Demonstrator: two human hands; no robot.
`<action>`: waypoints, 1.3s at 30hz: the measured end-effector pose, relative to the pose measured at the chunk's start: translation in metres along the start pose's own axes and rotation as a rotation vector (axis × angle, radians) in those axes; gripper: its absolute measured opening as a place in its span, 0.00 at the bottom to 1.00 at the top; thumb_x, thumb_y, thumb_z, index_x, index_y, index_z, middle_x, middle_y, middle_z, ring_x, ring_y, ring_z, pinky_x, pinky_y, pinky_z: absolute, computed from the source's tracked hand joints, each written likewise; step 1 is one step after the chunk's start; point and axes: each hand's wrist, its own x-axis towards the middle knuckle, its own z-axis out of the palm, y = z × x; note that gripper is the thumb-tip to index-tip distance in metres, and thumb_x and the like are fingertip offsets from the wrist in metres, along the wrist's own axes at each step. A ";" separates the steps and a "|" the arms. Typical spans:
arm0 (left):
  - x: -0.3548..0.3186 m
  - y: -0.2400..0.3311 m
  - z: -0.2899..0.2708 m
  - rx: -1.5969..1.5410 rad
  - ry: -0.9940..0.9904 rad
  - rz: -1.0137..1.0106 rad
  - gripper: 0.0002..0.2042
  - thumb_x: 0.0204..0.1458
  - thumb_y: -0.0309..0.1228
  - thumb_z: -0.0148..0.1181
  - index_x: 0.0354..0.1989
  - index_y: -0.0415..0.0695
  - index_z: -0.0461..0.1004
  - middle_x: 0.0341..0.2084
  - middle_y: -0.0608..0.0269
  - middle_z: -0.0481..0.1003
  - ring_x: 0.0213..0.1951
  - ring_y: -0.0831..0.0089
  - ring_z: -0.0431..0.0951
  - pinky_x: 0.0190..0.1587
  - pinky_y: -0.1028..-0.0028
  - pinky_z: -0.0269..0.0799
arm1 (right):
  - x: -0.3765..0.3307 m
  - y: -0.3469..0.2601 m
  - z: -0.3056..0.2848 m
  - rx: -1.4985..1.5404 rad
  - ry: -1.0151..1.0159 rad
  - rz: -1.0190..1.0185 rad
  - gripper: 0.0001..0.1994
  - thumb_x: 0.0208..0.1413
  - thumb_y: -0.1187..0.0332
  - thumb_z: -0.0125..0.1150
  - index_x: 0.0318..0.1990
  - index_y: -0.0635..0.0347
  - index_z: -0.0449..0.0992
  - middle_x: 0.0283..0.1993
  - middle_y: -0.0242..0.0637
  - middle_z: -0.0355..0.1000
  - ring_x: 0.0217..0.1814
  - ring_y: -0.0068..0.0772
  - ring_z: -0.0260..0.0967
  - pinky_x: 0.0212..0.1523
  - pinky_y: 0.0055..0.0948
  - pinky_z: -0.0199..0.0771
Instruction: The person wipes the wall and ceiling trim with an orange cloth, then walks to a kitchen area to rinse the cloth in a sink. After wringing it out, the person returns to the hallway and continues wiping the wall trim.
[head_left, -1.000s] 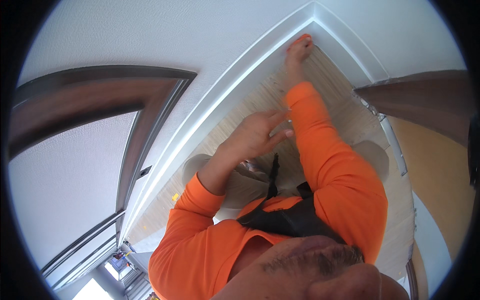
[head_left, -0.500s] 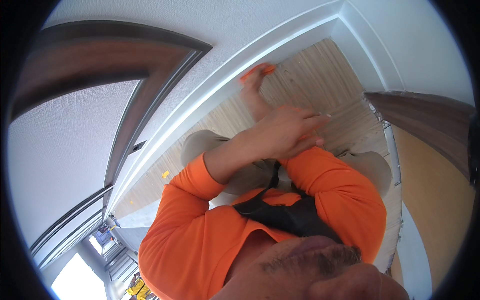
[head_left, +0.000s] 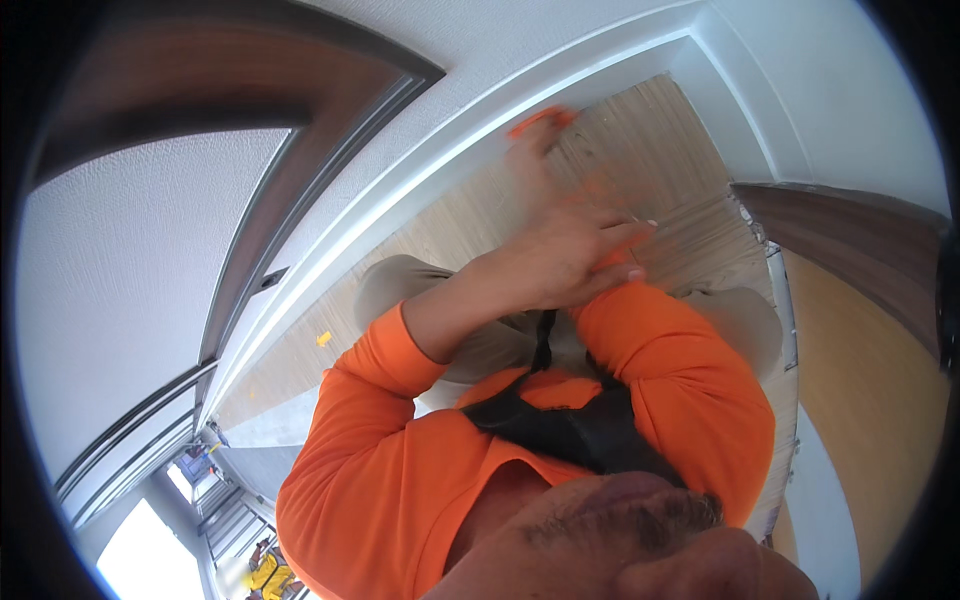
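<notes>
My right arm crosses beneath my left forearm and reaches to the far side, beside the white baseboard. My right hand (head_left: 542,137) is closed on a slim orange object (head_left: 553,117), smeared by motion; its exact kind does not show. Over the right forearm lies my left hand (head_left: 572,255), its fingers curled, the thumb below them. Bits of orange plastic (head_left: 611,259) show between its thumb and fingers, partly hidden. Under both hands stretches the wood-look floor (head_left: 640,135). My bent knees rest close behind the hands.
A white baseboard (head_left: 470,135) runs along the wall on the left and turns a corner at the far end. A dark wooden frame (head_left: 340,70) stands at the left, another dark panel (head_left: 840,220) at the right. One small yellow piece (head_left: 323,339) lies on the floor.
My right hand has moved a little farther away and to the right, with the orange object in it. The left hand stays nearly in place over the right forearm.
</notes>
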 end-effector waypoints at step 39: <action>-0.030 0.001 -0.021 -0.022 0.114 -0.102 0.23 0.55 0.37 0.64 0.58 0.42 0.72 0.51 0.52 0.76 0.50 0.52 0.76 0.55 0.57 0.71 | -0.011 -0.002 -0.018 0.318 -0.225 0.548 0.25 0.70 0.42 0.32 0.65 0.41 0.62 0.61 0.29 0.66 0.54 0.29 0.66 0.47 0.38 0.71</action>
